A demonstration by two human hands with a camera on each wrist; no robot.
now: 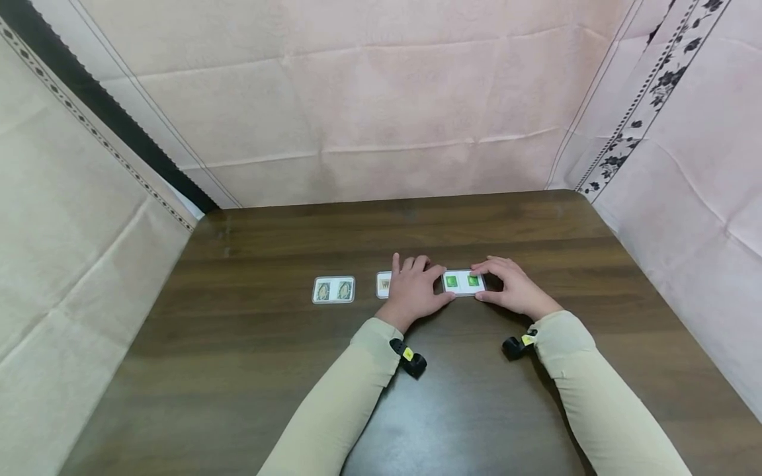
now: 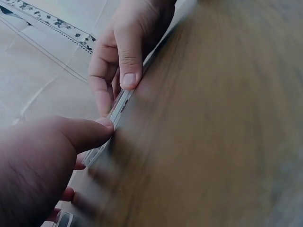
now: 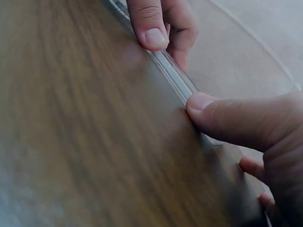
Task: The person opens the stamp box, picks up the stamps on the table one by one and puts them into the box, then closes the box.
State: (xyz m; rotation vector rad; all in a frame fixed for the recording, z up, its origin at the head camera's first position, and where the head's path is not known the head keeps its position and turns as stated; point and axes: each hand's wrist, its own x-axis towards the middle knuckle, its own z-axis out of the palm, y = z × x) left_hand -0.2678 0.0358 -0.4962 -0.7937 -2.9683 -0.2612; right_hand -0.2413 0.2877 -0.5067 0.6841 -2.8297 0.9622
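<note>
A flat, clear-edged rectangular case [image 1: 462, 282] shows two green squares on white and lies at the middle of the table. My left hand [image 1: 412, 291] pinches its left end between thumb and fingers. At the opposite end my right hand [image 1: 513, 285] grips it the same way. Both wrist views show the case's thin transparent edge [image 2: 122, 100], with the thumbs [image 3: 201, 101] on its near side. Left of it, a second case [image 1: 382, 284] is mostly hidden under my left hand. Farther left lies a third case [image 1: 333, 289] with two oval greenish pictures.
The brown wooden table [image 1: 250, 370] ends at a back edge beyond the hands. Pale cloth hangings [image 1: 369, 119] stand behind it and on both sides. A black wrist device [image 1: 412, 362] sits below each hand.
</note>
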